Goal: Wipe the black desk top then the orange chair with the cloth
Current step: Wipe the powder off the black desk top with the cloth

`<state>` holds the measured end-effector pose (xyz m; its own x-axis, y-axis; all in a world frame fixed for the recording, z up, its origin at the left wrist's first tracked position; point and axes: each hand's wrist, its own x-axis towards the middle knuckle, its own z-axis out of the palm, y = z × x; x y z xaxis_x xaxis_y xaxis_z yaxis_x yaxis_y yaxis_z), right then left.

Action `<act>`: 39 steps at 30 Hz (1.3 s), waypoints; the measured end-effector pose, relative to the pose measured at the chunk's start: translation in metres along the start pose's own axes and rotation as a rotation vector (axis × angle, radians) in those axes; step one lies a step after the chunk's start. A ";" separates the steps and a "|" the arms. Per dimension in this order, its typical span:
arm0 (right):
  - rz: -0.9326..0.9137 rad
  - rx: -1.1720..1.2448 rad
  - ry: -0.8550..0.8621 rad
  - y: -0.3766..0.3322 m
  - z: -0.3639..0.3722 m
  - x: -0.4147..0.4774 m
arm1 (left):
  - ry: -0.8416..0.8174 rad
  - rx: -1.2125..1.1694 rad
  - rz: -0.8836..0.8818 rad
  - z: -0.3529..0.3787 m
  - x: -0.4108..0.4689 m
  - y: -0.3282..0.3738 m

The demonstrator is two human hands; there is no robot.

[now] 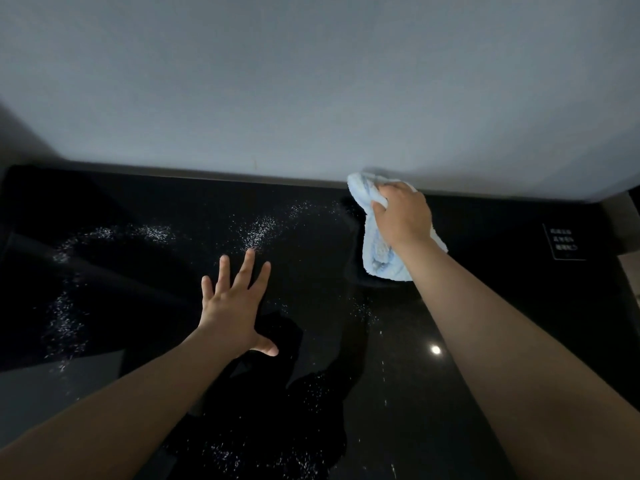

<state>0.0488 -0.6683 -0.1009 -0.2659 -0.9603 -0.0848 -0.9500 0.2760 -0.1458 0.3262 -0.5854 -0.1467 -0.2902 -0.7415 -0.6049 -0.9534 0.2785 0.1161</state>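
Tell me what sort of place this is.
Probably an indoor work or study room: a glossy black desk top stands against a plain grey wall, with a small labelled panel at its right edge. The right hand grips a light blue cloth.

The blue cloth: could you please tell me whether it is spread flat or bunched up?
Bunched up: the right hand grips the cloth in a wad, with folds bulging out above and below it.

An indoor room: black desk top against a plain wall.
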 end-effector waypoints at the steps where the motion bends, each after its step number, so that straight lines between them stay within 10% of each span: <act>1: -0.005 -0.006 -0.003 0.001 0.003 0.005 | -0.003 -0.008 0.000 0.000 0.000 0.000; 39: -0.043 -0.121 -0.088 0.004 0.031 -0.040 | -0.014 -0.018 0.005 0.003 0.003 -0.002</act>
<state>0.0610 -0.6277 -0.1283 -0.2138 -0.9623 -0.1679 -0.9745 0.2221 -0.0319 0.3280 -0.5864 -0.1508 -0.2937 -0.7319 -0.6149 -0.9534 0.2710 0.1328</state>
